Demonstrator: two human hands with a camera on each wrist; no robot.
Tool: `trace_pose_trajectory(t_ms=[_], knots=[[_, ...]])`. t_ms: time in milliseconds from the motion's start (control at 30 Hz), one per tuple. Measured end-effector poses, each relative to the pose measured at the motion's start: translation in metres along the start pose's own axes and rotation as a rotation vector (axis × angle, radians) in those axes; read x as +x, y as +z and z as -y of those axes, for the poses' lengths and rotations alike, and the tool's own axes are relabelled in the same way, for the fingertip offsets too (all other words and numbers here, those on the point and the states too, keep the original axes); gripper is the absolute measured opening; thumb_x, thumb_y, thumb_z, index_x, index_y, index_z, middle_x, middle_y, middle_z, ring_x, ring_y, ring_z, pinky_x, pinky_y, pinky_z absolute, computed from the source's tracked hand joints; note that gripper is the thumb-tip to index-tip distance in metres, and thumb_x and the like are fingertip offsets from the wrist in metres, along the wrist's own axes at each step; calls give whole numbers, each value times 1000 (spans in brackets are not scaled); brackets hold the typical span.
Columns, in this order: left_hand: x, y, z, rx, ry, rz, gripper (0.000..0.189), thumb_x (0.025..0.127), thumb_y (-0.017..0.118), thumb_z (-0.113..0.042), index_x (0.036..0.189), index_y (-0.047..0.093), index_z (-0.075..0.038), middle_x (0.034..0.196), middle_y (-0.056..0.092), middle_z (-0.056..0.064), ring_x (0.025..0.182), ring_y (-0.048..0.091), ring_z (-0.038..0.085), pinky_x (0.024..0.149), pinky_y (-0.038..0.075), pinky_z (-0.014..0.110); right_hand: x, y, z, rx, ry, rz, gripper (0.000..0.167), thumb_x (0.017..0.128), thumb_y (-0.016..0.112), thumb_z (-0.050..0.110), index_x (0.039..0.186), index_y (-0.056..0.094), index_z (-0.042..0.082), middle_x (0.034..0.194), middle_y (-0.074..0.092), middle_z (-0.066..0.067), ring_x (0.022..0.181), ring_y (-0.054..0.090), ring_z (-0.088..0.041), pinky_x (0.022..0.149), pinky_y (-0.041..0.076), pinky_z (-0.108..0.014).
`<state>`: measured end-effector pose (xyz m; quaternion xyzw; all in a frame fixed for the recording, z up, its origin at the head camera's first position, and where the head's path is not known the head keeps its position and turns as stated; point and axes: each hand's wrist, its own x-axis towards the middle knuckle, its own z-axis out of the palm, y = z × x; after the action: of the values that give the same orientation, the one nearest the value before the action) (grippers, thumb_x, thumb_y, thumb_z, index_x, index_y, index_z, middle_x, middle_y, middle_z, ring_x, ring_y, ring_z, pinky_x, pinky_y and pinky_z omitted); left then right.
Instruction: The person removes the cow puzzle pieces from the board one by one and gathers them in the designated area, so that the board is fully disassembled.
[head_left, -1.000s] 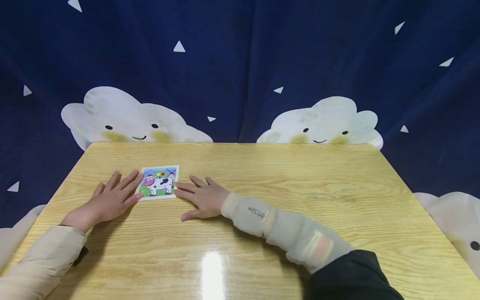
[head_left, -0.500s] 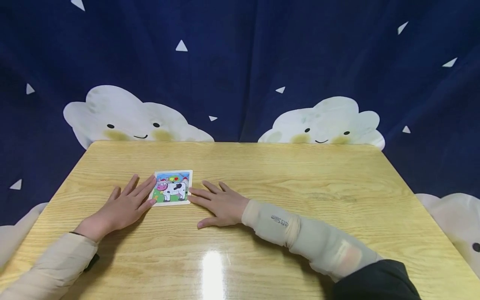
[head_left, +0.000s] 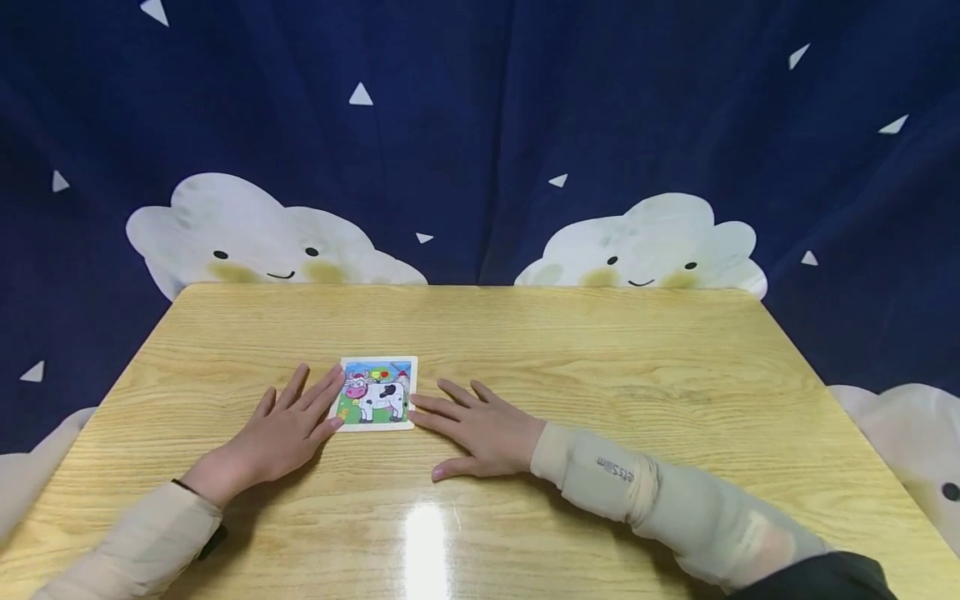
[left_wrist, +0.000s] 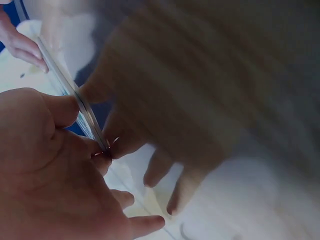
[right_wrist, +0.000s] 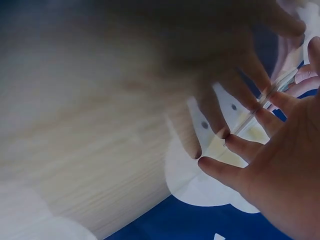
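A flat square cow picture puzzle [head_left: 377, 397] with a white border lies face up on the wooden table, left of its middle. My left hand [head_left: 273, 437] touches its left edge with thumb and fingertips, the fingers spread and nearly straight. At the opposite edge, fingertips of my right hand [head_left: 487, 433] touch the border, its thumb stretched out on the table. In the left wrist view the puzzle [left_wrist: 75, 95] appears edge-on as a thin plate beside the left hand [left_wrist: 55, 160]. The right wrist view has the right hand [right_wrist: 285, 155] with fingers extended along the puzzle's edge.
The glossy wooden table [head_left: 637, 375] mirrors the hands and a bright light spot. Behind it hangs a dark blue curtain [head_left: 465, 125] with white triangles and smiling clouds [head_left: 652, 242].
Both hands and the cow puzzle between them have slid right and slightly toward the person across the table. The fingers have stayed at its two side edges.
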<state>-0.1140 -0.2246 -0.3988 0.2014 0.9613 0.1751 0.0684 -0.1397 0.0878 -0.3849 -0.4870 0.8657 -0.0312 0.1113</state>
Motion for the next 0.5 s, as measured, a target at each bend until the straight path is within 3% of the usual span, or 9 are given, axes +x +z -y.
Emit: trace_pose_trajectory(t_ms=[167, 500], knots=[[1, 10, -9, -5, 52, -28, 63, 105, 40, -42, 157, 22, -13, 162, 19, 8, 147, 4, 42, 103, 7, 74, -20, 3, -1, -3, -19, -28, 76, 96, 45, 61, 158, 23, 23, 164, 15, 3, 149, 10, -32, 110, 20, -63], [5, 21, -29, 44, 51, 54, 64, 105, 41, -42, 158, 19, -15, 164, 15, 3, 148, 0, 37, 108, 6, 69, -55, 7, -3, 22, -12, -41, 75, 96, 46, 60, 157, 24, 22, 163, 16, 3, 148, 12, -33, 110, 20, -64]])
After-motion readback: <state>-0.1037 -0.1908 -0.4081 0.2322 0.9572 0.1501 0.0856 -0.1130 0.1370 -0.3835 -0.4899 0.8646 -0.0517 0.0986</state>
